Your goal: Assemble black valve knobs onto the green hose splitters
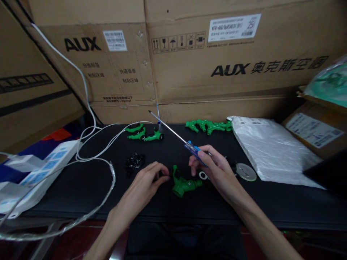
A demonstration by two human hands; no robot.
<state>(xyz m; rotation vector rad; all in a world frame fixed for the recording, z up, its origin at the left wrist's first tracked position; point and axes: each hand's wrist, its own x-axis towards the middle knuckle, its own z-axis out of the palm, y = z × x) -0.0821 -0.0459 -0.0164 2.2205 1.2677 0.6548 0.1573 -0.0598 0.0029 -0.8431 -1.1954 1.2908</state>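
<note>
My right hand (213,164) is wrapped round the blue handle of a screwdriver (176,133), its long metal shaft pointing up and to the left. Thumb and fingertips of my left hand (149,177) are pinched together; a tiny thing may be between them, too small to name. Between my hands a green Y-shaped plastic fitting (183,184) lies on the black table (162,207), just right of my left fingertips. Partly behind my right hand is a white ring (202,175). A pile of small black parts (135,161) lies left of my left hand.
Several green fittings (145,134) lie at the back left, with another row (208,126) at the back right. A white padded bag (271,148) and round metal disc (246,172) are to the right. Cables loop beside a power strip (51,169). Cardboard boxes (189,86) wall the back.
</note>
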